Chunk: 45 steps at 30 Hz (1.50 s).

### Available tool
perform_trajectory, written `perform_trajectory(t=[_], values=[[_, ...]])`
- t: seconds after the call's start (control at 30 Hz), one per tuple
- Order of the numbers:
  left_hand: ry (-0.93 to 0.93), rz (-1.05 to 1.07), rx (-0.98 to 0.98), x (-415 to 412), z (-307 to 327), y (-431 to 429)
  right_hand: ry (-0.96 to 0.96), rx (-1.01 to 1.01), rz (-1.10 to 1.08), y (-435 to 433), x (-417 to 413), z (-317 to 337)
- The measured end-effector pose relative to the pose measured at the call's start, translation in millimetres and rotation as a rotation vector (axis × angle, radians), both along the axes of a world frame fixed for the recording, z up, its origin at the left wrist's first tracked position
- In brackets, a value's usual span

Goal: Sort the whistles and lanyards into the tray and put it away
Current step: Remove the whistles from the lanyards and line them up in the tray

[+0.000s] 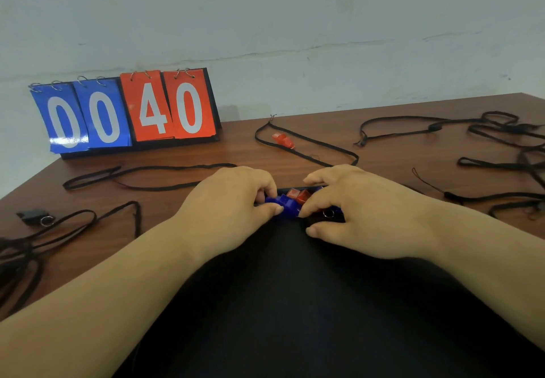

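A black tray (pixel 295 289) fills the near middle of the brown table. At its far end lie several blue and red whistles. My left hand (pixel 233 200) pinches a blue whistle (pixel 287 205) between thumb and fingers. My right hand (pixel 351 206) curls over the pile from the right, its fingertips on the same blue whistle beside the red whistles (pixel 299 194). One loose red whistle (pixel 283 140) lies farther back inside a black lanyard loop (pixel 306 144). A black whistle (pixel 34 215) with a ring sits at the left edge.
A flip scoreboard (pixel 126 112) reading 00 40 stands against the wall at the back left. Black lanyards lie spread at the left (pixel 141 175), the near left (pixel 59 230) and in a tangle at the right (pixel 501 141).
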<state>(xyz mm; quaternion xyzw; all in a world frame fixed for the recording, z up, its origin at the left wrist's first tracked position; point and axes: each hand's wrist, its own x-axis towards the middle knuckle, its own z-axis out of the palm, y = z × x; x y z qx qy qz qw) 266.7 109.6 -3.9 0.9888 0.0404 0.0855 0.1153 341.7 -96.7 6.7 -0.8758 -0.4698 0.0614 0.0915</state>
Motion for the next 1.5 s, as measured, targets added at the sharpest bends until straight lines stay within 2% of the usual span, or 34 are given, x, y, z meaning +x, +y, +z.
perform_trajectory(t=[0.33, 0.73, 0.9, 1.0, 1.13, 1.3, 1.5], values=[[0.0, 0.009, -0.011, -0.7, -0.8, 1.8, 0.001, 0.002, 0.003, 0.5, 2.1, -1.5], [-0.032, -0.01, -0.023, -6.6, 1.1, 1.8, -0.047, 0.143, 0.017, -3.5, 3.0, -2.0], [-0.046, 0.007, -0.078, -10.8, 7.7, 7.1, 0.019, 0.2, -0.092, -0.8, 0.8, 8.3], [-0.059, 0.054, -0.142, -14.1, 17.0, 16.4, -0.004, 0.15, -0.155, 11.3, 6.0, 22.4], [-0.114, 0.155, -0.166, -15.3, 29.0, 46.6, -0.031, 0.201, -0.219, 53.3, 28.9, 39.4], [-0.128, 0.29, -0.197, -12.0, 26.6, 77.4, -0.064, 0.081, -0.263, 113.5, 79.5, 25.7], [-0.1, 0.33, -0.215, -8.3, 19.4, 93.2, -0.141, -0.09, -0.356, 143.6, 118.0, 4.2]])
